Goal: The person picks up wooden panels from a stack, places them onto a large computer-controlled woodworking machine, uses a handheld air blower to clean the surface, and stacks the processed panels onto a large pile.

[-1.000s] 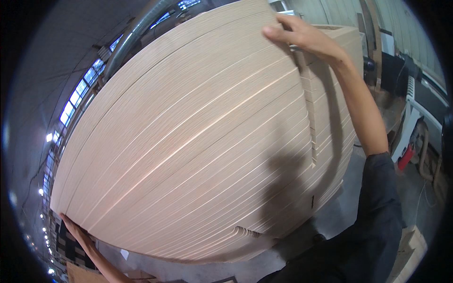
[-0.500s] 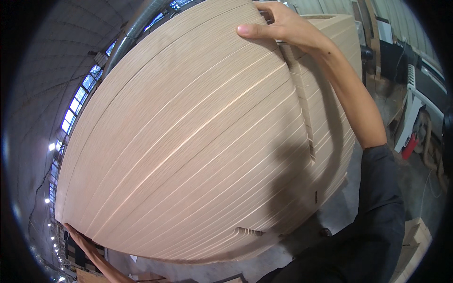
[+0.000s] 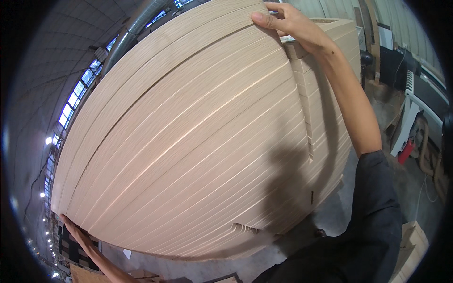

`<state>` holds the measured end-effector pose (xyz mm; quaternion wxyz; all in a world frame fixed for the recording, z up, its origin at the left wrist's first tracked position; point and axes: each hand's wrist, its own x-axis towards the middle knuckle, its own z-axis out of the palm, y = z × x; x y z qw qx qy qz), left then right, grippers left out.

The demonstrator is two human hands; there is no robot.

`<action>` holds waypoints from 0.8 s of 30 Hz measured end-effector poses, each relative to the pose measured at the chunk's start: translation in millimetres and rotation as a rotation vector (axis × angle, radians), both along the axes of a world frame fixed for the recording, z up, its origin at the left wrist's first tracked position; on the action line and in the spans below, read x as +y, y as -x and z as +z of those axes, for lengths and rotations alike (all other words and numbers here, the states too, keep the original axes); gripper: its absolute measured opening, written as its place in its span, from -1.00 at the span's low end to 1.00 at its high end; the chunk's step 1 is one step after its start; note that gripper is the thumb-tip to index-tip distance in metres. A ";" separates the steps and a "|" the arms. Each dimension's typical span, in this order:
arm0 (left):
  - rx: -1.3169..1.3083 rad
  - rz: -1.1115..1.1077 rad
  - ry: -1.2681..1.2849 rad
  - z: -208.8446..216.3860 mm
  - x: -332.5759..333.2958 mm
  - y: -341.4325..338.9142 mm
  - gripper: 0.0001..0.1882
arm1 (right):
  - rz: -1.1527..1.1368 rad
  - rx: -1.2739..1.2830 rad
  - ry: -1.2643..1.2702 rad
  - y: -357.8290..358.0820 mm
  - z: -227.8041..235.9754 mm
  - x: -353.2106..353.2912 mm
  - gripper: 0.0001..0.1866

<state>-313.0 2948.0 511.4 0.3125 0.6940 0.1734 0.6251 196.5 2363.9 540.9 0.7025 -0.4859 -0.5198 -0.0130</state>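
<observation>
A large stack of pale wood-grain boards point(image 3: 188, 127) fills the middle of the view, its long seams bent by the lens. A dark gap runs lengthwise between the uppermost boards point(image 3: 155, 56) and those below. At their far right end, my right hand point(image 3: 283, 22) is closed around the edge, thumb on the near face and fingers partly hidden behind. My left hand point(image 3: 71, 226) is at the stack's left end, its fingers against the corner and mostly out of sight. A small notch point(image 3: 245, 228) shows low on the stack.
A second stack of similar boards point(image 3: 330, 89) stands close on the right. Further right are a white frame point(image 3: 406, 118) and a red cylinder point(image 3: 406, 151). Pale wooden pieces point(image 3: 413, 250) lie at the lower right. Grey concrete floor point(image 3: 347, 193) shows beside the stack.
The dark gap now sits lower, with more board surface above it. My right hand appears slightly further right, and my left hand a little higher in view. Both keep contact.
</observation>
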 end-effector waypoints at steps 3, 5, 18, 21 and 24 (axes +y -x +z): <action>-0.093 -0.026 0.058 0.8 8.1 -2.9 -0.03 | -0.090 -0.013 0.047 -7.8 -1.0 -1.7 -0.31; -0.133 -0.025 0.091 1.7 14.9 -1.3 -0.03 | -0.466 -0.245 0.159 -14.9 0.2 -0.7 -0.09; -0.222 -0.125 0.069 -5.4 77.5 8.3 -0.16 | -0.655 -0.390 0.137 -15.0 -3.3 -0.6 -0.09; -0.223 -0.174 0.079 -13.2 74.8 6.1 -0.20 | -0.600 -0.353 0.173 -15.5 -2.7 0.0 -0.05; -0.184 -0.162 0.006 -34.1 59.4 3.9 -0.25 | -0.596 -0.377 0.147 -17.9 -2.9 -1.8 -0.09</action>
